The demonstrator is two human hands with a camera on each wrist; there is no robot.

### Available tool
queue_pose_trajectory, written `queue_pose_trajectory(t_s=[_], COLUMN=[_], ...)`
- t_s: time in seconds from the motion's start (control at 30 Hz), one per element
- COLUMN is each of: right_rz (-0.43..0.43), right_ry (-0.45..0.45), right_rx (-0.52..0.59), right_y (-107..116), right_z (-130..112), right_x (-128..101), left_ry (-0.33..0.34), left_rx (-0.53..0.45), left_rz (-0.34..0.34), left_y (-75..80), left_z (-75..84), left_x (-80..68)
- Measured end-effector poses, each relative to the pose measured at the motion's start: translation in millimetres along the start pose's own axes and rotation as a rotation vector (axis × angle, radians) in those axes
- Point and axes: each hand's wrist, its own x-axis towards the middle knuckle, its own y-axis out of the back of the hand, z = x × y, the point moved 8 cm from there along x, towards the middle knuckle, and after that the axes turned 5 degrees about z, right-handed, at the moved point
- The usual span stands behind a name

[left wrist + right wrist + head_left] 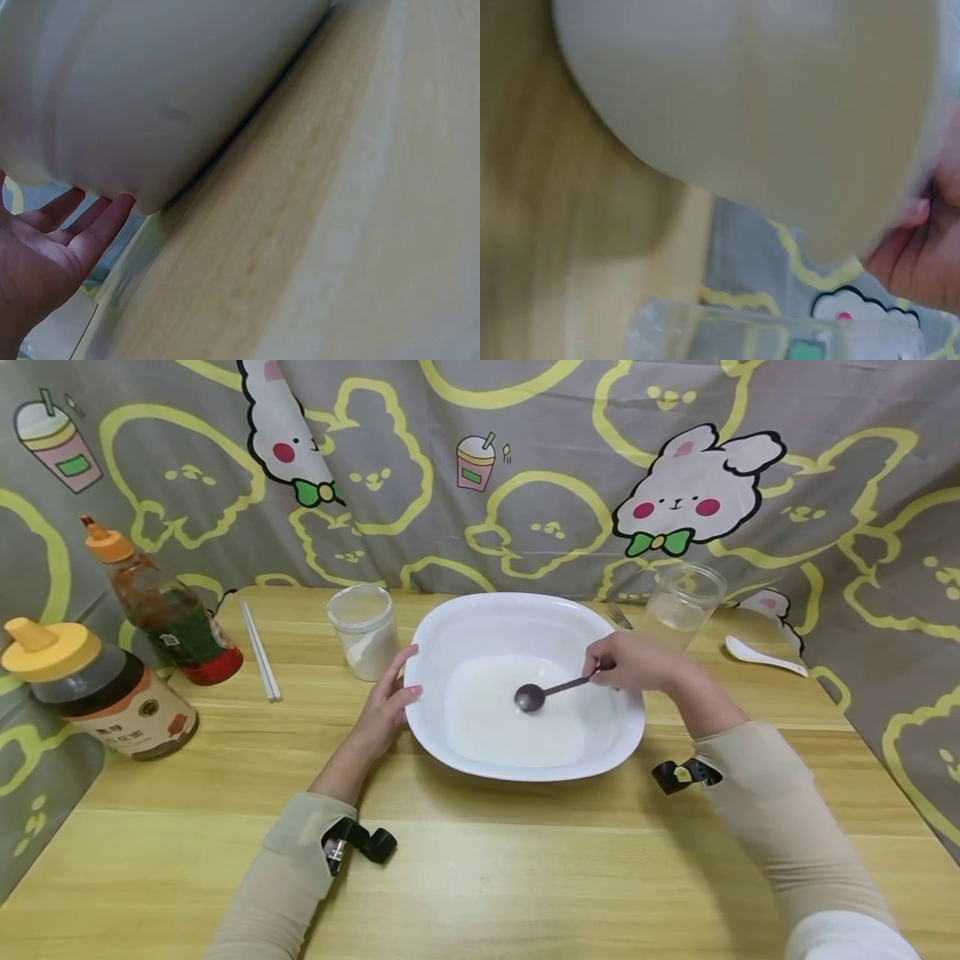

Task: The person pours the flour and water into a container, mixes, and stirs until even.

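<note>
Where the white bowl (429,710) deepens, milky liquid (517,737) lies.

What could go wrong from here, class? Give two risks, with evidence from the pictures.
Vigorous stirring with the dark spoon might splash the white liquid over the rim of the basin. The clear jar stands near the right fingers, so a careless sweep might knock it over.
</note>
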Motion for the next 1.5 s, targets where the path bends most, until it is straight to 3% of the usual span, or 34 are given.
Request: queue_pose_trajectory(t_s=[0.1, 0.2, 0.37, 0.47, 0.67, 0.8, 1.0, 1.17, 1.33, 1.5], right_rz=[-0.090, -0.129, -0.003, 0.044, -0.092, -0.140, -0.020, 0.081, 0.096, -0.037], right_ry=[0.012, 0.028, 0.029, 0.025, 0.055, 0.066, 0.023, -0.027, -0.003, 0.089], right_rx=[0.116, 0.100, -0.091, -0.087, 0.112, 0.065, -0.130, -0.171, -0.018, 0.194], right_y=[-12, -11, 9, 9, -12, -7, 16, 15, -10, -41], right_z=[-4, -7, -6, -5, -7, -9, -4, 2, -6, -23], right_x=[0, -7, -13, -8, -7, -19, -22, -3, 20, 27], left_ry=[0.001, -0.002, -0.009, -0.005, -0.006, -0.011, -0.010, -0.005, -0.002, -0.006], left_rx=[0.001, 0.004, 0.001, 0.002, 0.001, 0.005, 0.008, 0.003, -0.003, 0.000], left_rz=[0.000, -0.002, -0.007, -0.006, -0.003, -0.009, -0.007, -0.004, -0.002, -0.002], left_y=[-0.6, -1.3, -1.9, -1.6, -1.7, -2.9, -3.4, -2.9, -1.3, -0.8], left_z=[0.2, 0.5, 1.9, 1.5, 1.3, 2.4, 3.2, 2.3, 1.0, 1.1], left_x=[-0.3, -0.2, 0.2, 0.2, -0.1, 0.3, 0.7, 0.4, 0.3, 0.0])
